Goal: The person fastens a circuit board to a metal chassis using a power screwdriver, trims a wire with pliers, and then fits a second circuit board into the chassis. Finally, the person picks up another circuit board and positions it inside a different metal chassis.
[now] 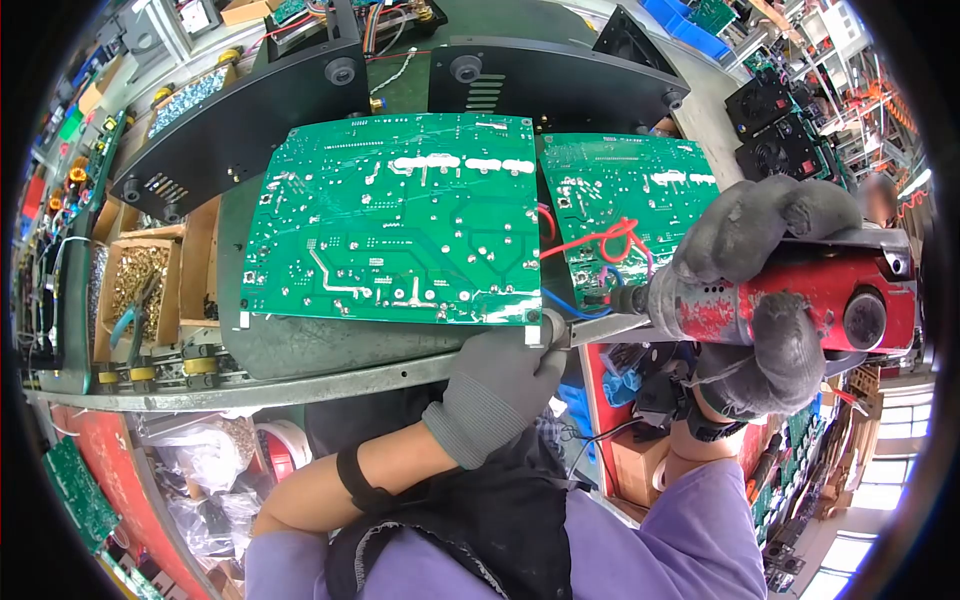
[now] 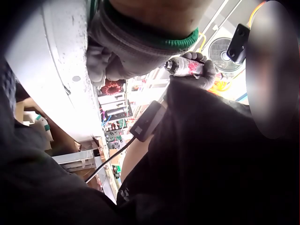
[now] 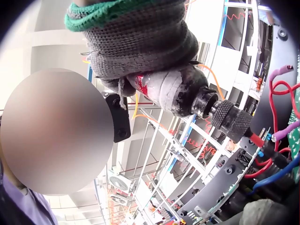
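My right hand (image 1: 770,260), in a worn grey glove, grips a red power screwdriver (image 1: 790,310) with its chuck pointing left. In the right wrist view the knurled chuck (image 3: 232,122) carries a red-sleeved bit close to red, purple and blue wires (image 3: 276,98). My left hand (image 1: 500,385), also gloved, is at the front right corner of a large green circuit board (image 1: 400,220), fingertips by a white standoff (image 1: 533,333). I cannot tell whether those fingers hold the corner. A second green board (image 1: 630,190) sits right of it, partly behind the screwdriver.
Black metal panels (image 1: 560,85) stand behind the boards. A cardboard tray (image 1: 145,290) of brass-coloured parts lies left, with blue-handled pliers (image 1: 135,310) on it. The bench's metal edge (image 1: 330,388) runs along the front. Black fan units (image 1: 775,130) stand back right.
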Demonstrator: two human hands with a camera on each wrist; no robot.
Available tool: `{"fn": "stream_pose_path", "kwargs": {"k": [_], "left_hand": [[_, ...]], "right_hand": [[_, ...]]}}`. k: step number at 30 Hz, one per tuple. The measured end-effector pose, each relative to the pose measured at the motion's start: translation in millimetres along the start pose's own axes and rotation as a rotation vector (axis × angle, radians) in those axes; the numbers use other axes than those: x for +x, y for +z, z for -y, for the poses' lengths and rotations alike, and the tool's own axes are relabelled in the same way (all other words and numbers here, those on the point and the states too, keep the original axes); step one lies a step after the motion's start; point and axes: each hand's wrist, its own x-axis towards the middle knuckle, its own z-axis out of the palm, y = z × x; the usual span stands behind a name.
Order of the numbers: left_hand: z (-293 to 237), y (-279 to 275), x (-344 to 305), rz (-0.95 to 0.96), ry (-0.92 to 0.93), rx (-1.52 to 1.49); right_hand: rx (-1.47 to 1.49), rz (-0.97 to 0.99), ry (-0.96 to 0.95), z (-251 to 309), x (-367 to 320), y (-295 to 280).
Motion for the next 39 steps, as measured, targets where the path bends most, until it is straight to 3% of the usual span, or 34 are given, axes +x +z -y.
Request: {"fn": "stream_pose_path", "kwargs": {"k": [11,14,17,20,23,32,39], "left_hand": [[0.6,-1.2,-1.2,-0.023,0.046,0.049],[2.6,0.8,-1.4,-0.01,0.038,0.041],[3.0,1.2,-1.4,-0.001,0.035,0.067],[1.6,0.3,-0.1,0.009,0.015,0.061],[1.9,1.1,-0.6,0.014,-0.004,0.068],[8.1,4.2,-3.2,-0.021,0.036,0.069],[10.2,6.1,-1.0,-0.044,0.017,-0.008]], "right_hand": [[-0.06,-0.103,0.163,16.9,2.1,4.6],[-0.06,-0.045,0.051,7.9,-1.7,-5.2],[-0.083,-0.08,0.086,7.6,-2.3,-5.2],[-0.02,0.036,0.063,5.3,0.9,-7.8],[-0.078,-0.032,0.093,5.1,1.2,-3.9],[-0.057,0.0,0.131,5.1,0.2,7.1],[-0.182,0.155,0.091,9.5,6.4,4.6]]}}
